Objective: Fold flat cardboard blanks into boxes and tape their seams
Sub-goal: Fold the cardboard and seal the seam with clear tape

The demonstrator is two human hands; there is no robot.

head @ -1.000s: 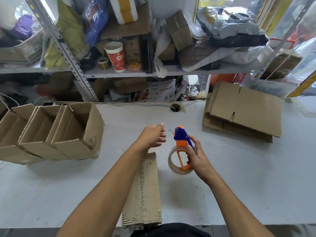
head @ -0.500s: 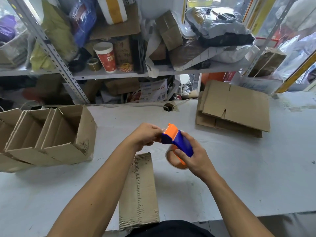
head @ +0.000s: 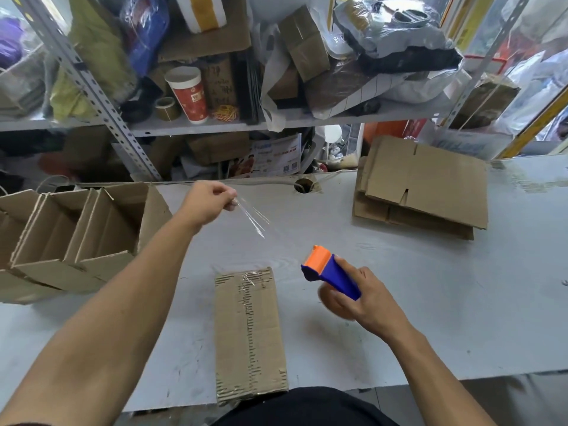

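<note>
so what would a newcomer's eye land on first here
Probably the orange and blue tape gun, gripped by the right hand above the table, right of centre. Next, the clear tape pinched by the raised left hand further back, over the folded box lying flat at the near edge. After that, the row of open boxes at left and the stack of flat blanks at far right.

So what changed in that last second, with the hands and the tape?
The left hand, pinching the tape end, moved up and away from the tape dispenser, drawing out a clear strip. The right hand kept holding the dispenser. The folded box and flat cardboard stack stayed put.
</note>
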